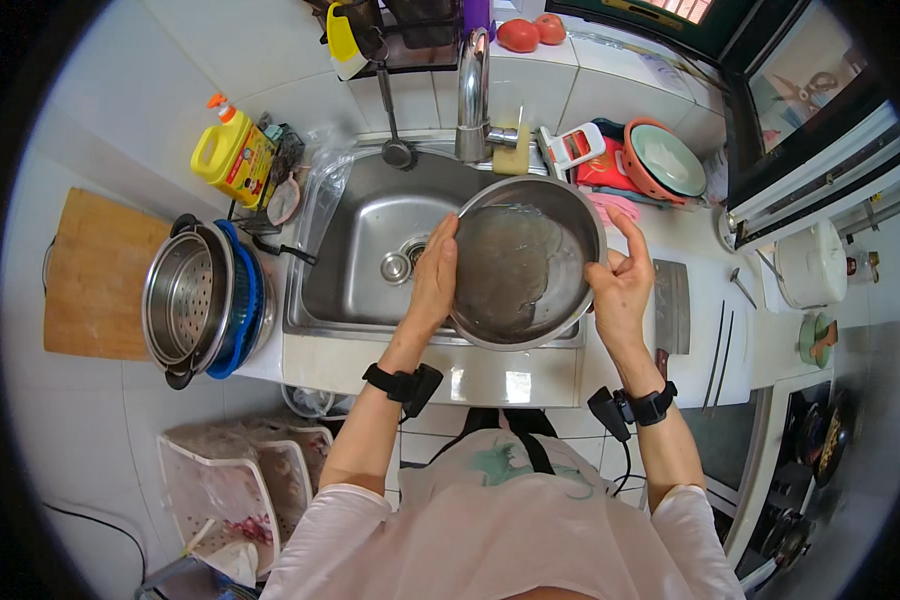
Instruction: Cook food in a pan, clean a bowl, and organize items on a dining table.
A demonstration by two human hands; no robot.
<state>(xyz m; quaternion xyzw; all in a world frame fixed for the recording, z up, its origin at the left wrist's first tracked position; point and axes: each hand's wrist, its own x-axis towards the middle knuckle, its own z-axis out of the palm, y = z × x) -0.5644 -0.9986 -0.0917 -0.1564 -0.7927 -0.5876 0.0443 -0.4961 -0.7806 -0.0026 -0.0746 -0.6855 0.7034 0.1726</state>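
Both hands hold a round stainless steel bowl by opposite sides, over the right part of the steel sink. My left hand lies flat against the bowl's left side. My right hand grips its right rim, the thumb at the edge. A thin layer of liquid, apparently water, shows in the bowl, reaching towards its left side. Behind the bowl stands the chrome faucet; I see no stream from it. A ladle hangs at the sink's back edge.
Stacked colanders and basins stand left of the sink near a wooden cutting board and yellow detergent bottle. At right, a cleaver and chopsticks lie on a white board. Nested bowls sit behind.
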